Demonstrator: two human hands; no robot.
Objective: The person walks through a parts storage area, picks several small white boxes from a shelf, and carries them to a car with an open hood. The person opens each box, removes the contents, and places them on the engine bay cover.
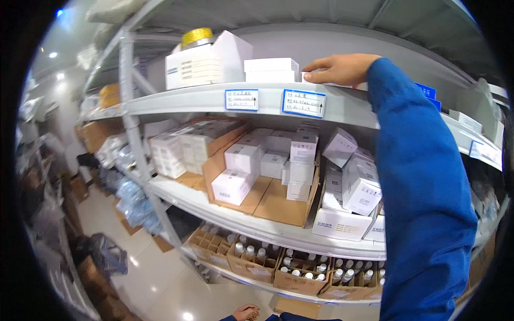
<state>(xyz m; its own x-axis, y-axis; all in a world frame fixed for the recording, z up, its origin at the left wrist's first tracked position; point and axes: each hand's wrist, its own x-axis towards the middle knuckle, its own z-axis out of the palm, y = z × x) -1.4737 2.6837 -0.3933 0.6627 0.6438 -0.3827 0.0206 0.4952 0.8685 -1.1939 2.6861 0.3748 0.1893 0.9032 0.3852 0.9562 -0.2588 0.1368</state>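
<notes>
Along the top shelf (353,96), the person's right arm was raised from the lower right, its blue sleeve (423,187) crossing in front of the rack. The wrist bent over and the right hand (341,69) lay palm down, pointing left. Its fingers stretched forward, slightly bent, with the thumb below; whether they gripped anything, could not tell. The left hand (247,312) showed low at the bottom edge, fingers loosely curled (small in view, so could not tell if it held something).

Nearest the right fingertips: a small white box (302,76), on the top shelf just behind the front edge. Only a narrow strip showed, plain white, the rest hidden by the hand. Just left of it stood one larger white box (271,69), low, with an overlapping lid and smooth, pale faces.

Counts, left of the sleeve: one white carton (194,68) with a raised flap, farther left on that shelf; one yellow tape roll (196,36) on top of it; two blue-framed labels on the shelf edge, one left (241,100) and one right (303,103); one open cardboard tray (267,206) of white boxes on the middle shelf; four cardboard cartons (300,283) of white-capped bottles on the bottom shelf.
</notes>
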